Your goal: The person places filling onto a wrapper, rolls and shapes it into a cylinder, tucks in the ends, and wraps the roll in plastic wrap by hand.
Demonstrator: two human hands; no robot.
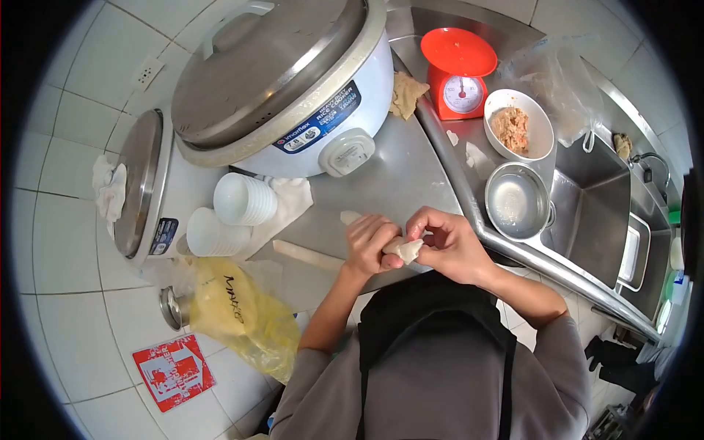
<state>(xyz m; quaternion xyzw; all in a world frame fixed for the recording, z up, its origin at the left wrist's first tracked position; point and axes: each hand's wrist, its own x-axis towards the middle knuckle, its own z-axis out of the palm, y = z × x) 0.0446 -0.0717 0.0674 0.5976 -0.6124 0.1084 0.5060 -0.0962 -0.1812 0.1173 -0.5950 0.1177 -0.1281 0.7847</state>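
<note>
Both hands, left [369, 246] and right [449, 246], pinch a pale strip, apparently dough [405, 250]. They are above the metal worktop [389, 180].

On the counter [411, 172], 2 stacks of cups [242, 199] stand before the rice cooker [282, 95], with a 2nd cooker [167, 192] left of them and a stick [308, 254] to their front right. Right of the rice cooker are the scale [460, 84], a bowl [543, 139] holding a mixture [510, 127] and, before it, a pot [518, 202], left of the sink [587, 220].
</note>
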